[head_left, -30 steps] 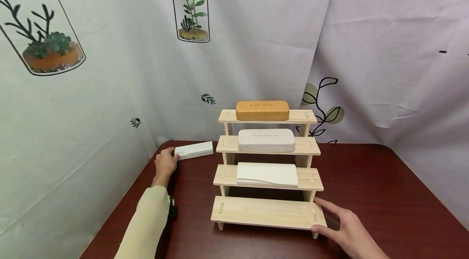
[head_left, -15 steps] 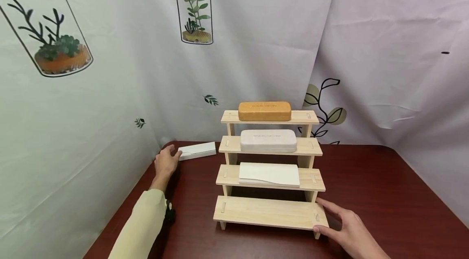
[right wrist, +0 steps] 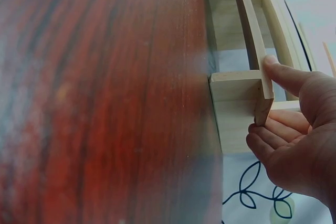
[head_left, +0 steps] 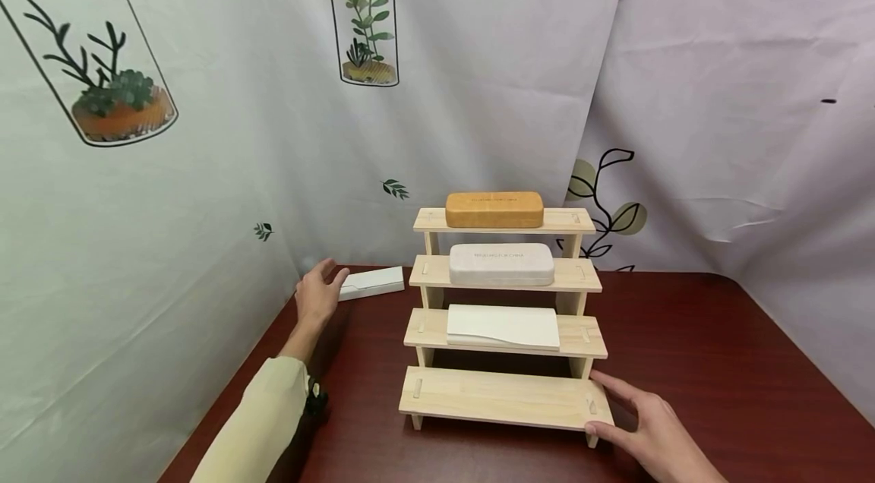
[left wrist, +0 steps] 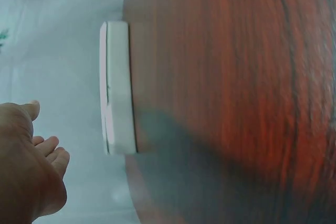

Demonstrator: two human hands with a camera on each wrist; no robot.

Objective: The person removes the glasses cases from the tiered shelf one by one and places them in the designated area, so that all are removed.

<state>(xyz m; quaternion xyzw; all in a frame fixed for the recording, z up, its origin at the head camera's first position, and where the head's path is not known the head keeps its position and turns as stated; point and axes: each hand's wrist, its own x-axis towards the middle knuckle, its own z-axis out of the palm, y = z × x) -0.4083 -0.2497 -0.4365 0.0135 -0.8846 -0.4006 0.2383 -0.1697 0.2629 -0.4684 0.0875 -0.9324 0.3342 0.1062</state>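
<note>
A white glasses case, long and folding, lies at the table's back left corner. My left hand is raised beside its left end, and the left wrist view has a gap between the hand and the case. At the right end of the lowest step of a four-tier wooden display stand, my right hand grips the board, thumb at the front edge. The right wrist view has the fingers around the board's end. Upward from the second step sit a cream folding case, a grey-white case and a tan case.
The dark red wooden table extends on both sides of the stand. A pale fabric backdrop printed with plants hangs behind the table and along its left side.
My left hand has come off the white glasses case and lifted a little, its fingers loosening. The right hand keeps its grip on the stand. The head view has shifted slightly.
</note>
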